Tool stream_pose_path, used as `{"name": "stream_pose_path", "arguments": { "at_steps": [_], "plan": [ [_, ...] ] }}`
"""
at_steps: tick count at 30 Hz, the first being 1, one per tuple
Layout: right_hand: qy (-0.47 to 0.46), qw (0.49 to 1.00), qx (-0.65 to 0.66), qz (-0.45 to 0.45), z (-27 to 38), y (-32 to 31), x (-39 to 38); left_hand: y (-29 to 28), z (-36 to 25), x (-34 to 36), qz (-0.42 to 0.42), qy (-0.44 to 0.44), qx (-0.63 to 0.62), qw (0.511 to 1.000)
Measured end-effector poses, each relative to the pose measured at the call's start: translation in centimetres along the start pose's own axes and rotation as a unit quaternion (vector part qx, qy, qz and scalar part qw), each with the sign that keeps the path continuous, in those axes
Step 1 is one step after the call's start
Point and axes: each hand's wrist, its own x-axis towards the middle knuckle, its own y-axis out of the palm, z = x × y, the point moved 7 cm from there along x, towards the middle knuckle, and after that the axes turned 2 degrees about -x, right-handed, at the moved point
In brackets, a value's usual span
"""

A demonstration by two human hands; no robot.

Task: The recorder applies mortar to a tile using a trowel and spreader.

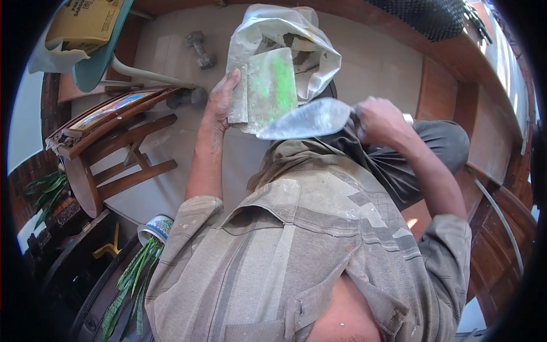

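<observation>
My left hand (221, 98) is closed on the left side of a flat, grey, cement-crusted board (261, 85) with a bright green smear. A narrow, thicker grey strip runs along the board's left side, by my fingers. My right hand (383, 121) is wrapped round the handle of a pointed metal trowel (313, 118). Its blade points left, with the tip at the board's lower edge; whether they touch I cannot tell. Just beyond the board, an open white sack (273, 23) stands on the floor with grey material inside, partly hidden by the board.
Left of me are a wooden stool (128, 157) and a potted plant (158, 228). A dumbbell (200, 51) lies on the tiled floor left of the sack. A cardboard box (85, 24) sits at the far left. Wooden furniture (456, 108) lines the right side.
</observation>
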Motion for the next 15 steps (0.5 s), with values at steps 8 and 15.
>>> {"name": "stream_pose_path", "arguments": {
  "at_steps": [8, 15],
  "plan": [
    [0.079, 0.996, 0.012, -0.043, -5.4, -0.7, 6.7, 1.3, 2.1, -1.6, 0.018, -0.051, 0.117, 0.992],
    [0.03, 0.999, -0.027, 0.002, -2.7, 1.7, 5.8, 0.8, 2.6, -1.5, 0.022, -0.105, 0.118, 0.987]
  ]
}}
